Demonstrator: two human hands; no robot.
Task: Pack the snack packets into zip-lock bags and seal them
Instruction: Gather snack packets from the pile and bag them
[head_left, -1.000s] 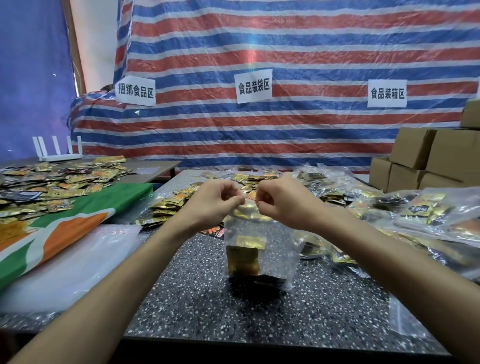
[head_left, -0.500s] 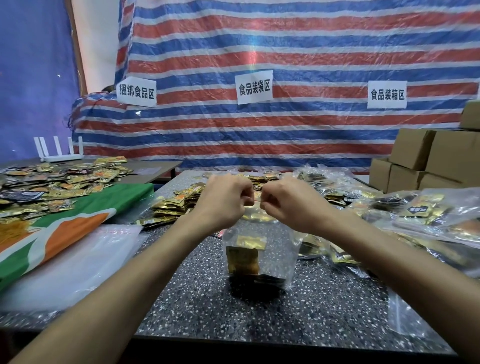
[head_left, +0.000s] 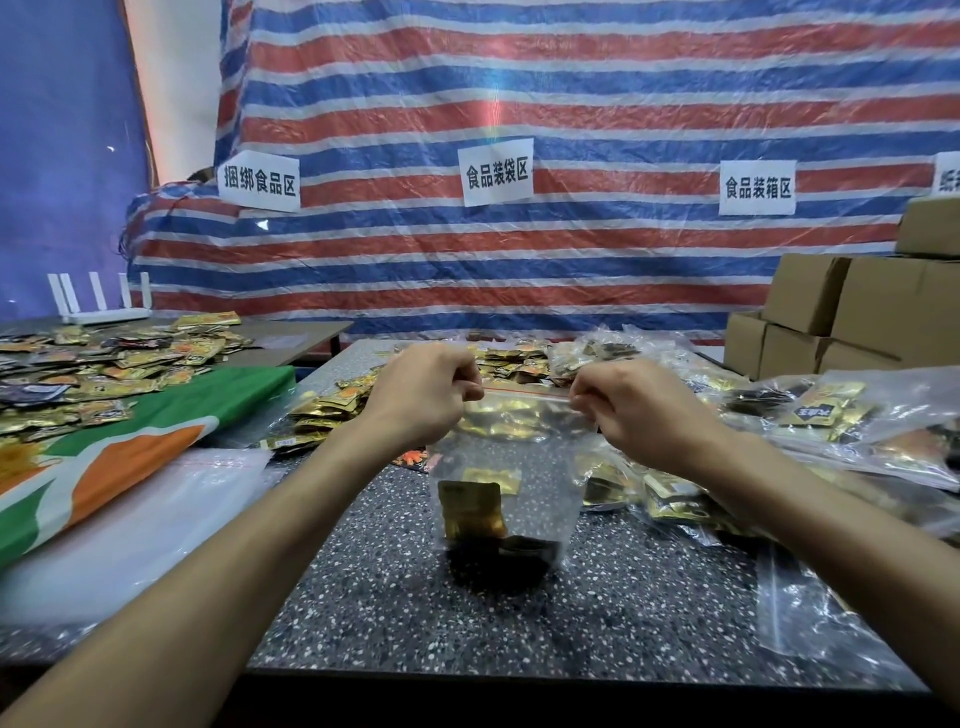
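A clear zip-lock bag (head_left: 506, 462) stands upright on the speckled table (head_left: 519, 629), with gold and dark snack packets (head_left: 475, 506) at its bottom. Its red zip strip (head_left: 524, 392) runs between my hands. My left hand (head_left: 423, 397) pinches the strip's left end and my right hand (head_left: 628, 410) pinches its right end, both with curled fingers. Loose gold snack packets (head_left: 332, 408) lie just beyond my left hand.
Filled clear bags (head_left: 841, 421) pile up on the right. A stack of empty bags (head_left: 156, 514) and a green-orange sack (head_left: 119, 441) lie left. More packets (head_left: 104, 358) cover the left table. Cardboard boxes (head_left: 852, 317) stand far right. One flat empty bag (head_left: 800, 608) lies near right.
My hands were together at the middle of the zip strip; they have slid apart to its two ends. The strip now shows between them.
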